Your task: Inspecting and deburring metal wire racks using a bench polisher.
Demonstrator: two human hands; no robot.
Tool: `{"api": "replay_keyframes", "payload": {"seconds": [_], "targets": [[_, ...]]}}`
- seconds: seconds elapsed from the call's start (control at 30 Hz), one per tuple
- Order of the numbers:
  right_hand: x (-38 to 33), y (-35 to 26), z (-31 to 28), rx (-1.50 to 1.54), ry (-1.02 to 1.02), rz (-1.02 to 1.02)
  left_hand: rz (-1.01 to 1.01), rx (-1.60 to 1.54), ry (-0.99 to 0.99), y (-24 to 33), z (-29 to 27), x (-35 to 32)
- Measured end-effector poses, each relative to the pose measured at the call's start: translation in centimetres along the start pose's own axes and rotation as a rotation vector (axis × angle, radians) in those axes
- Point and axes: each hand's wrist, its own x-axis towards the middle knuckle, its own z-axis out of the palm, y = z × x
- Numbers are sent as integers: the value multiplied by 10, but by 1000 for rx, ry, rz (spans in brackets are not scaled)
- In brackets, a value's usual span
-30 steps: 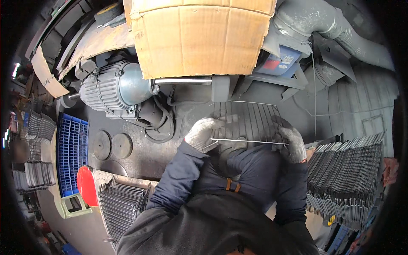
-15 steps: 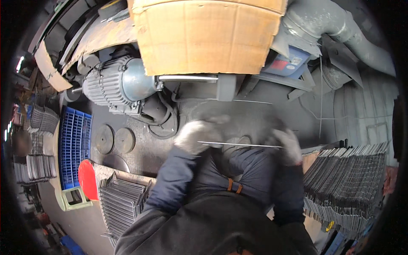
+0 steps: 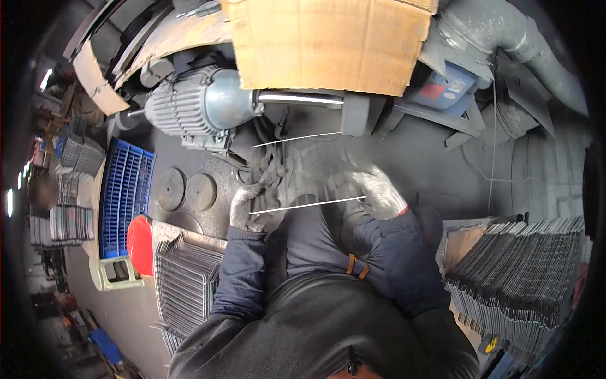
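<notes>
A thin rectangular metal wire frame (image 3: 307,205) is held level in front of my lap, one bright rod near me and another farther off. My left hand (image 3: 247,205), in a grey-white work glove, has its fingers curled round the frame's left side. On the right side, my gloved right hand (image 3: 380,192) grips it too; its fingertips are smeared by motion and dark against the floor. The frame's far rod reaches to the lower edge of a grey wheel (image 3: 355,115) on a shiny shaft; whether they touch I cannot tell.
An electric motor (image 3: 196,107) drives the shaft, under a cardboard sheet (image 3: 331,47). Wire frames are stacked at left (image 3: 186,278) and right (image 3: 514,278). At left are a blue crate (image 3: 126,199), a red round seat (image 3: 140,245) and a pale green stool (image 3: 117,275). A duct (image 3: 486,28) stands far right.
Both hands and the wire frame have moved left, and its far rod is now tilted, its right end near the wheel. The whole view has shifted slightly.
</notes>
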Motion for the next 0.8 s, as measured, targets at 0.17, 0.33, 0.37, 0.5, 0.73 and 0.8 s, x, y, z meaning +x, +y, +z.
{"api": "replay_keyframes", "payload": {"seconds": [0.17,0.33,0.37,0.5,0.73,0.8], "targets": [[-37,-33,-2,150,145,110,-71,-53,-160,-21,15,-20],[-80,-28,3,539,111,358,-60,81,25,-32,63,-30],[-87,-33,8,525,141,336,-69,122,-21,-32,68,-30],[-94,-41,7,890,238,356,-105,129,-102,-33,68,-20],[-79,-52,-23,627,304,388,-136,15,-212,-32,80,8],[-69,-71,-33,448,310,558,-214,39,-55,-29,95,15]]}}
